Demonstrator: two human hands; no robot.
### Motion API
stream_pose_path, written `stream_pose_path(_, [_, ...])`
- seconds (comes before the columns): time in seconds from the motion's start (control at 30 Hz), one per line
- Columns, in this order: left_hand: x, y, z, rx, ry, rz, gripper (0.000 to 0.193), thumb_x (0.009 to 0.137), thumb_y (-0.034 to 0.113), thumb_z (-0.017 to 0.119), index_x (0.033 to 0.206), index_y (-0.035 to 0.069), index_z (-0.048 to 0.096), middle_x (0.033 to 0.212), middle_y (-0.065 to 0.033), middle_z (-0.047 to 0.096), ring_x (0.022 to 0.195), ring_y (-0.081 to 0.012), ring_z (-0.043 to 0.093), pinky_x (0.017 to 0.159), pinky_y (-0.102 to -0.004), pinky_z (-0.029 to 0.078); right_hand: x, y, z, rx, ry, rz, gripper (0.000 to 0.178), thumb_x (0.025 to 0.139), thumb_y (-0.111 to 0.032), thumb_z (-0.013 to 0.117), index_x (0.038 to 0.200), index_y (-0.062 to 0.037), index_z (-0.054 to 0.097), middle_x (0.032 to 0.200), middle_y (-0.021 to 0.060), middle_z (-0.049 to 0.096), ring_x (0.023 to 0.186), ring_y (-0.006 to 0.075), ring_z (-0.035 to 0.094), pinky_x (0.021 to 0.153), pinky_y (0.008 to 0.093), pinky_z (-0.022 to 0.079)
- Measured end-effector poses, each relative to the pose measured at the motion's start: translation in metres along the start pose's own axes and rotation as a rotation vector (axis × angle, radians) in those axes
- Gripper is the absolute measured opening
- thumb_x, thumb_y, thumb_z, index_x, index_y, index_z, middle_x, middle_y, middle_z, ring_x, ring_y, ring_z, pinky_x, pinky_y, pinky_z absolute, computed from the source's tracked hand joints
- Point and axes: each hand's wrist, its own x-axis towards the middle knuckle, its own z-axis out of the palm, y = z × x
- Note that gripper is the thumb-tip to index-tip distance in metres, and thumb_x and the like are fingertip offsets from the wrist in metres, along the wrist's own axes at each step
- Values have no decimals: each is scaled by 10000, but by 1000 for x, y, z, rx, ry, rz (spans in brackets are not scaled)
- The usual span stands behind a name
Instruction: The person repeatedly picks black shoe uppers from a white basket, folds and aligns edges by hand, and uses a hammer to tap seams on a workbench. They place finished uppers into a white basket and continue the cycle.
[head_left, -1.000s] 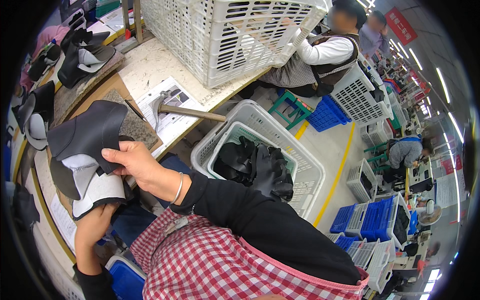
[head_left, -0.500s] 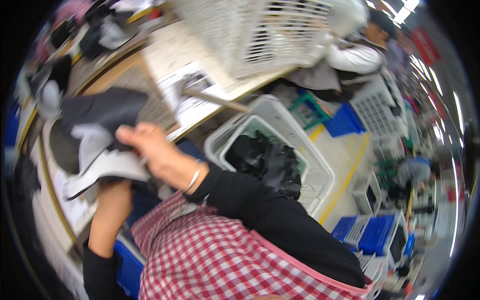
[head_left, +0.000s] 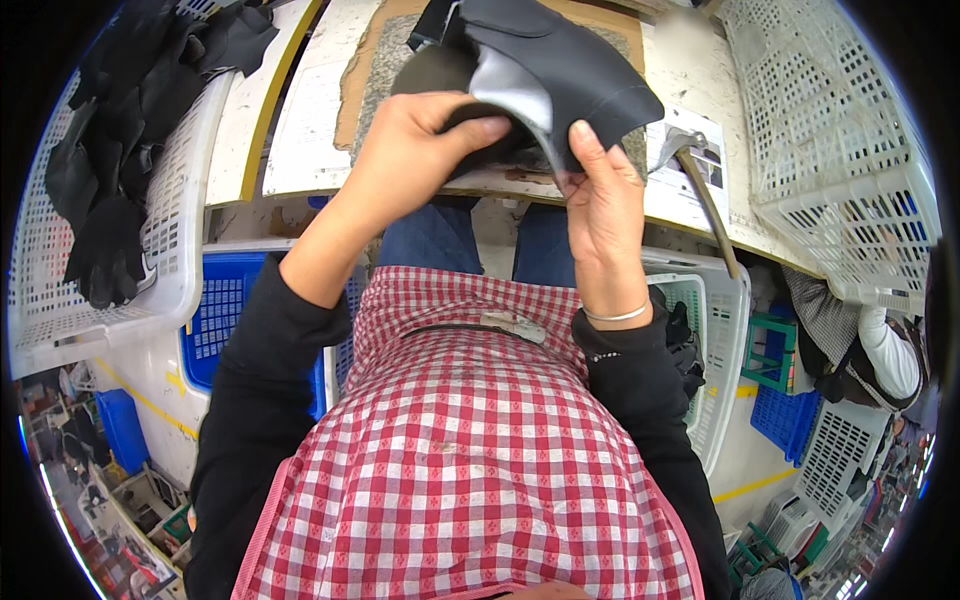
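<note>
A black leather shoe upper (head_left: 575, 70) with a pale grey lining is held up over the near edge of the workbench. My left hand (head_left: 425, 140) is closed on its left edge, the thumb lying on the dark inner side. With thumb and fingers pinched together, my right hand (head_left: 605, 200) grips the lower edge near the middle. Parts of the left fingers are hidden behind the leather. Beneath the upper lies a speckled grey slab (head_left: 375, 95) on brown board. To the right of my right hand rests a hammer (head_left: 708, 205), its handle jutting past the bench edge.
A white basket of black leather pieces (head_left: 120, 150) stands at the left. On the bench's right is an upright white basket (head_left: 840, 190), near a printed sheet (head_left: 712, 150). Below are a blue crate (head_left: 225, 300) and a white bin (head_left: 725, 330). Another person's sleeve (head_left: 888, 355) shows far right.
The view has swung from a tilted angle to face the bench squarely. The upper has been turned so its lining shows between my hands, and both hands now grip its near edge.
</note>
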Motion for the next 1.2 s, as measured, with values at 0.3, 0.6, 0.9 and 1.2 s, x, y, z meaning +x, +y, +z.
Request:
stream_pose_path(0.3, [-21,-41,15,-230,235,-13,283,936,248,790,1051,-11,775,1125,-76,725,1025,-158,673,862,-281,523,2,2,4,-176,-39,-48,119,943,-196,797,967,-83,769,940,-1,764,833,74,679,727,242,506])
stream_pose_path(0.6, [-28,-29,37,-1093,209,-509,271,1009,277,704,1089,18,702,1036,-78,752,859,-146,730,735,-267,591,-2,8,13,-133,-95,-99,162,956,-154,781,1040,-16,766,987,43,761,848,91,673,767,254,532])
stream_pose_path(0.9, [-43,-41,43,-939,144,-195,304,1020,280,695,1192,30,705,1044,-30,750,915,-114,695,836,-269,557,5,0,-1,-358,-197,-103,214,945,-140,789,1097,9,766,1014,36,761,891,92,673,806,265,542])
stream_pose_path(1.2, [-71,-48,-115,31,52,-395,284,1047,305,624,1131,77,771,1077,-80,752,1016,-180,706,896,-322,555,-41,-127,54,-1597,-932,-695,132,806,-148,809,841,-67,711,736,-17,682,684,123,640,645,300,504])
